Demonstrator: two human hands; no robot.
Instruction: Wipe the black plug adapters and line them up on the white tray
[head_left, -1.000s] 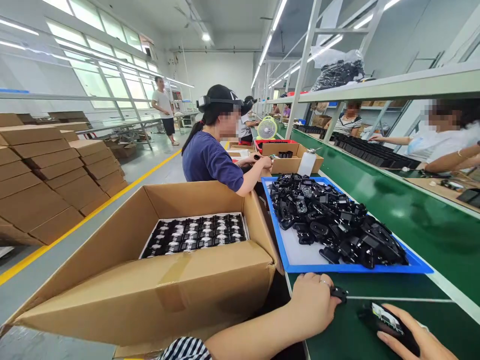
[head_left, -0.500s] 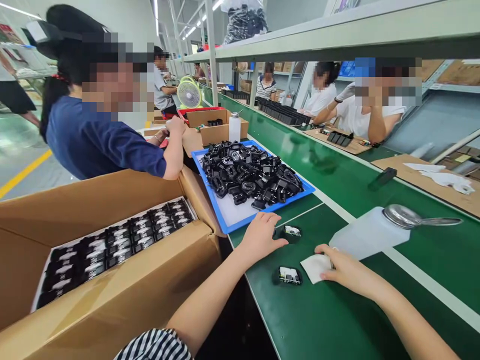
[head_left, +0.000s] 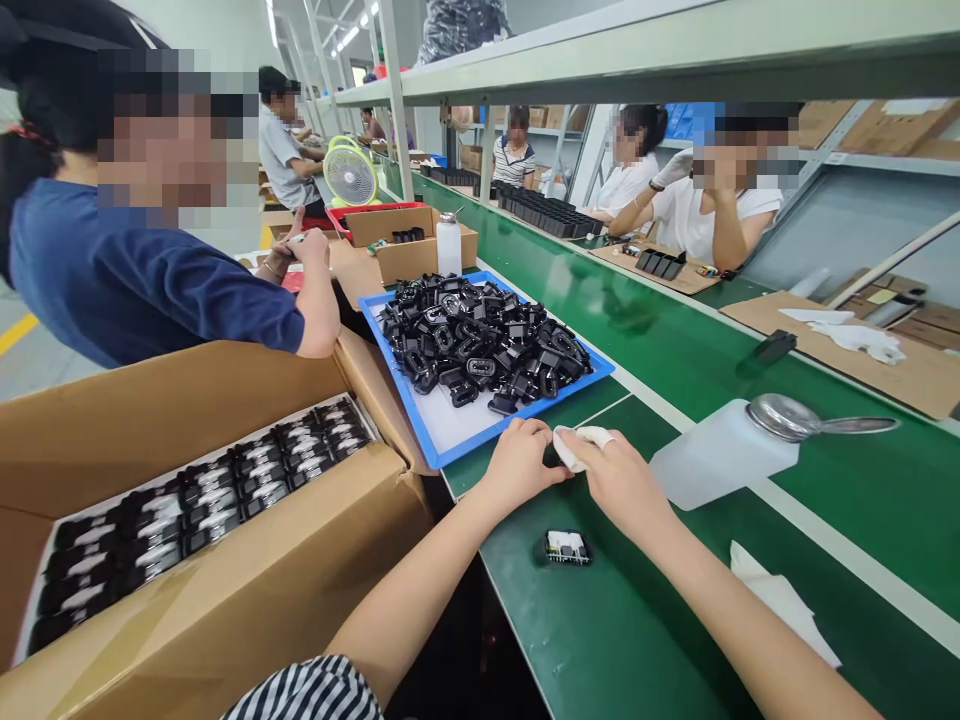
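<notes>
My left hand (head_left: 519, 461) is closed round a small black plug part, mostly hidden, on the green belt (head_left: 675, 620). My right hand (head_left: 616, 474) presses a white cloth (head_left: 579, 444) against that part, fingers pinched on the cloth. A second black part (head_left: 567, 546) with a white label lies flat on the belt just in front of both hands. Right behind my hands lies a blue tray (head_left: 450, 440) heaped with several black parts (head_left: 484, 340). A white dispenser bottle (head_left: 724, 455) with a metal cap lies to the right of my right hand.
At my left is an open cardboard box (head_left: 225, 590) with rows of packed black parts. A person in a dark blue shirt (head_left: 142, 280) sits beyond it. A white wipe (head_left: 780, 600) lies on the belt at right. Other people work across the belt under a shelf (head_left: 675, 50).
My right hand picked up the white cloth and moved left to meet my left hand, which now grips the far black part. The view shifted slightly left.
</notes>
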